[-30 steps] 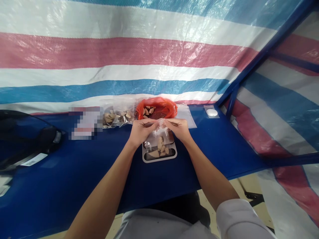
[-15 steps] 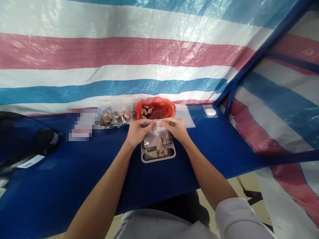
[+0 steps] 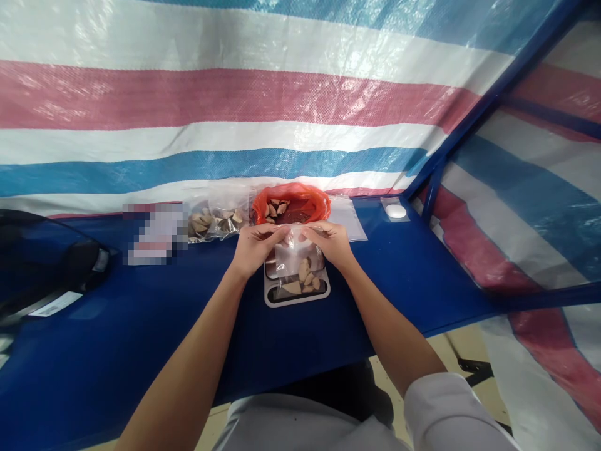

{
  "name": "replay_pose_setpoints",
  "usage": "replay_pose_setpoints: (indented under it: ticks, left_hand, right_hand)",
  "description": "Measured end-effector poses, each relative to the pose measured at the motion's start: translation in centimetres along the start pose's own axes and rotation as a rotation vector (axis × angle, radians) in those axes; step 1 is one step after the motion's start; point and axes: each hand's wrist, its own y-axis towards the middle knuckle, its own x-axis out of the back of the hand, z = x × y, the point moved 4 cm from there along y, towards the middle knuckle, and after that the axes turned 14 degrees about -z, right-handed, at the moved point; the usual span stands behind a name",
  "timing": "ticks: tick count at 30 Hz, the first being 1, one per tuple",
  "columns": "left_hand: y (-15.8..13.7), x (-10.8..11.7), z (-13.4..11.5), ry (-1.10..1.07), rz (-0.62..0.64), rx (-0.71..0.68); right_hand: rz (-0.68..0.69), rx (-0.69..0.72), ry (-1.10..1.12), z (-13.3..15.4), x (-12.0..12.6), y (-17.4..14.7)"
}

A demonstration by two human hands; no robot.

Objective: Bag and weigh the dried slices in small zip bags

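My left hand [image 3: 258, 247] and my right hand [image 3: 331, 243] pinch the top edge of a clear zip bag [image 3: 288, 257], thumbs close together. Pale tan, wedge-like dried slices [image 3: 306, 273] lie in the bottom of this bag. The bag hangs over a white kitchen scale [image 3: 271, 300] and covers much of it; whether it touches the scale I cannot tell. Right behind my fingers stands an open red plastic bag [image 3: 321, 204] with more brown-edged slices [image 3: 278, 208] inside.
Left of the red bag lie filled clear bags [image 3: 218, 219] and a pixelated packet [image 3: 157, 235]. White sheets or flat bags [image 3: 355, 220] and a small white round object [image 3: 395, 212] are to the right. A black item [image 3: 87, 260] sits far left on the blue table [image 3: 154, 326]. Striped sheeting [image 3: 235, 97] hangs behind.
The bag has shifted slightly to the right between my hands, and the slices in it with it. Both hands keep their pinch on its top edge.
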Motion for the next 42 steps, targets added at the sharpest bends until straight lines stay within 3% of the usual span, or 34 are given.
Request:
replay_pose_setpoints:
  ticks: [8, 17, 25, 37, 42]
  left_hand:
    - [-0.2, 0.0, 0.2, -0.055, 0.053, 0.18]
    - [-0.3, -0.2, 0.1, -0.017, 0.057, 0.148]
    - [-0.3, -0.2, 0.1, -0.034, 0.039, 0.187]
    - [-0.4, -0.7, -0.1, -0.026, 0.062, 0.123]
    - [-0.1, -0.1, 0.2, -0.07, -0.04, 0.174]
  right_hand:
    - [-0.083, -0.038, -0.011, 0.1, 0.1, 0.0]
    - [-0.022, -0.017, -0.048, 0.2, -0.3, -0.1]
    - [0.058, -0.148, 0.057, -0.2, 0.9, 0.8]
    - [0.069, -0.177, 0.001, -0.1, 0.5, 0.4]
    - [0.033, -0.17, 0.031, 0.1, 0.8, 0.5]
